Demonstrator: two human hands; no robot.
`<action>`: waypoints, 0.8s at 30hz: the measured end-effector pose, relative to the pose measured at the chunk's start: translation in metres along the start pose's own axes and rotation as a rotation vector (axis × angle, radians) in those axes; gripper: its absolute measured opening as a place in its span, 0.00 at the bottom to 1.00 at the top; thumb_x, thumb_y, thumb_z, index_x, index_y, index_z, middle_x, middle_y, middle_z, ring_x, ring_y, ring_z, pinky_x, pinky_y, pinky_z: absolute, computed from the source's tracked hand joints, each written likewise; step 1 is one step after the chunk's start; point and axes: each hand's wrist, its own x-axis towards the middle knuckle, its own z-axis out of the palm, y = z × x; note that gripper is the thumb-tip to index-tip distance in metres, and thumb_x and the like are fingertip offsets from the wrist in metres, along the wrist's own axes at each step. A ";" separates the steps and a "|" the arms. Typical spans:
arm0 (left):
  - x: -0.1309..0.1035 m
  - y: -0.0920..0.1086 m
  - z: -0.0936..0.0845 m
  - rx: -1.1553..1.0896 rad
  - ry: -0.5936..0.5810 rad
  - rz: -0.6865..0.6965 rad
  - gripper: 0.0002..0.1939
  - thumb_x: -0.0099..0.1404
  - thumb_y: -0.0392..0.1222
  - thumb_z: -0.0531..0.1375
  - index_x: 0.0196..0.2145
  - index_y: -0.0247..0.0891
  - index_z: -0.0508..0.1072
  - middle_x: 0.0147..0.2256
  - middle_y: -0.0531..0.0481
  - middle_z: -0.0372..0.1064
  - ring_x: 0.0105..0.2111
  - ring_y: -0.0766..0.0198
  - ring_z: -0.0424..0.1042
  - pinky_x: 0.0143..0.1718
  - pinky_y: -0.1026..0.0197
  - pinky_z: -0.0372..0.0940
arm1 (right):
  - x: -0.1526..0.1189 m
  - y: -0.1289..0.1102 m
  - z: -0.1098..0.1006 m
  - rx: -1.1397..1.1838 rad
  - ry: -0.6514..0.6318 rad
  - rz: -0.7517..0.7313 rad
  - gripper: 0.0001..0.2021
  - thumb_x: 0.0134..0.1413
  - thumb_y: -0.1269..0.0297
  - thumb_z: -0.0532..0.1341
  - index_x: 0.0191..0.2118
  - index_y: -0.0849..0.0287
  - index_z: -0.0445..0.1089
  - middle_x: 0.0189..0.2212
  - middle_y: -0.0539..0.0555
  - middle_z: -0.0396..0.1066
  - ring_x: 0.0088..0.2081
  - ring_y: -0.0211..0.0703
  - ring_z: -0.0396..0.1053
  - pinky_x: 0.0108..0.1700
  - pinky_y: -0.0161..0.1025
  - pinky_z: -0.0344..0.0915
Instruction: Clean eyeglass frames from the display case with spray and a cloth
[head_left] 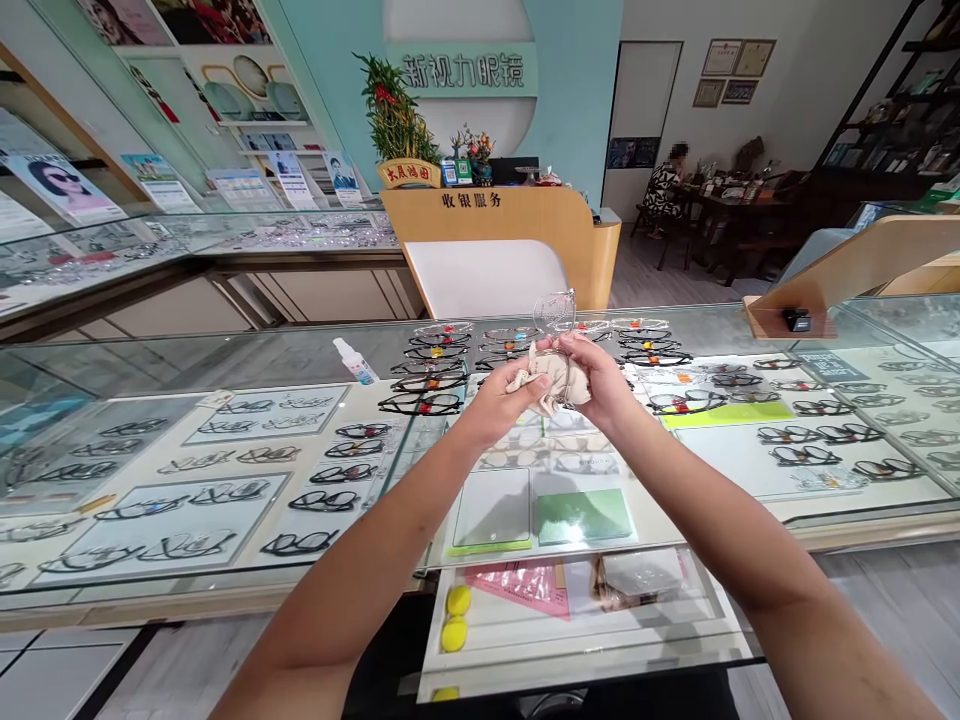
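Note:
Both hands are raised over the glass display counter, close together. My left hand is closed on a beige cloth, its thumb lying across the folds. The fingers of my right hand are wrapped around a pair of thin-framed eyeglasses. One lens stands up above the hands; the cloth covers much of the other lens. Rows of eyeglasses with small coloured tags lie beyond and beside the hands. To the left stands a white spray bottle, slightly tilted in view.
Below the counter top, an open drawer holds yellow round cases and a pink plastic packet. A wooden stand is at the right. Beyond are a cash desk and a seated person.

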 end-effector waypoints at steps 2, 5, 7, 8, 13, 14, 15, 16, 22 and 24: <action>0.001 0.001 0.002 0.057 -0.002 0.039 0.25 0.47 0.44 0.84 0.41 0.37 0.84 0.31 0.53 0.74 0.31 0.63 0.70 0.36 0.61 0.67 | 0.000 0.002 0.001 0.008 -0.004 -0.004 0.17 0.41 0.54 0.81 0.30 0.54 0.76 0.38 0.51 0.84 0.39 0.46 0.78 0.45 0.41 0.76; 0.002 0.002 0.005 0.083 0.111 0.091 0.26 0.48 0.48 0.84 0.41 0.37 0.84 0.34 0.51 0.77 0.32 0.64 0.72 0.36 0.62 0.67 | -0.004 0.005 0.006 -0.040 -0.039 -0.018 0.18 0.43 0.51 0.82 0.32 0.53 0.78 0.42 0.52 0.85 0.41 0.46 0.79 0.48 0.41 0.77; 0.003 0.002 0.008 0.083 0.187 0.119 0.27 0.49 0.53 0.83 0.41 0.37 0.84 0.34 0.51 0.78 0.31 0.64 0.72 0.34 0.62 0.67 | -0.008 0.007 0.010 -0.079 -0.053 -0.039 0.18 0.45 0.49 0.82 0.34 0.52 0.79 0.44 0.51 0.86 0.43 0.45 0.80 0.48 0.40 0.76; 0.003 0.002 0.009 0.078 0.217 0.133 0.27 0.50 0.55 0.83 0.41 0.37 0.84 0.33 0.51 0.78 0.30 0.64 0.72 0.34 0.62 0.66 | -0.009 0.008 0.012 -0.095 -0.052 -0.053 0.18 0.45 0.49 0.83 0.35 0.51 0.79 0.44 0.50 0.86 0.43 0.44 0.79 0.48 0.39 0.76; 0.004 -0.001 0.012 0.028 0.274 0.162 0.30 0.52 0.63 0.80 0.40 0.37 0.84 0.33 0.51 0.78 0.32 0.64 0.74 0.36 0.62 0.69 | -0.012 0.010 0.015 -0.145 -0.036 -0.067 0.19 0.43 0.45 0.83 0.34 0.50 0.81 0.43 0.50 0.86 0.40 0.42 0.77 0.44 0.37 0.74; 0.004 -0.001 0.011 0.020 0.258 0.141 0.30 0.52 0.65 0.80 0.39 0.37 0.83 0.32 0.51 0.78 0.32 0.63 0.74 0.36 0.62 0.69 | -0.011 0.010 0.014 -0.145 -0.032 -0.064 0.20 0.43 0.45 0.83 0.34 0.50 0.81 0.42 0.50 0.86 0.39 0.42 0.77 0.44 0.38 0.74; 0.005 -0.002 0.010 0.011 0.236 0.112 0.31 0.52 0.66 0.80 0.39 0.37 0.83 0.31 0.51 0.78 0.33 0.63 0.75 0.36 0.62 0.70 | -0.010 0.009 0.013 -0.145 -0.027 -0.062 0.20 0.42 0.45 0.83 0.33 0.51 0.80 0.42 0.50 0.86 0.39 0.43 0.77 0.44 0.38 0.75; 0.006 -0.003 0.009 0.001 0.214 0.081 0.32 0.52 0.67 0.80 0.39 0.37 0.83 0.30 0.51 0.77 0.33 0.61 0.76 0.35 0.62 0.69 | -0.009 0.008 0.011 -0.145 -0.023 -0.063 0.20 0.42 0.45 0.83 0.33 0.51 0.80 0.42 0.50 0.85 0.39 0.43 0.77 0.44 0.39 0.75; 0.016 -0.007 -0.008 -0.078 0.316 -0.029 0.35 0.52 0.70 0.79 0.45 0.40 0.81 0.37 0.48 0.82 0.44 0.53 0.83 0.35 0.61 0.72 | 0.000 -0.005 -0.002 -0.207 -0.010 -0.148 0.19 0.46 0.44 0.81 0.32 0.50 0.78 0.43 0.52 0.84 0.50 0.49 0.79 0.52 0.42 0.75; 0.019 -0.006 -0.012 -0.126 0.351 -0.003 0.34 0.55 0.68 0.78 0.47 0.40 0.81 0.43 0.46 0.84 0.47 0.52 0.83 0.38 0.60 0.74 | 0.002 -0.010 -0.007 -0.228 -0.007 -0.181 0.18 0.47 0.45 0.80 0.32 0.50 0.78 0.45 0.52 0.84 0.56 0.50 0.77 0.55 0.41 0.73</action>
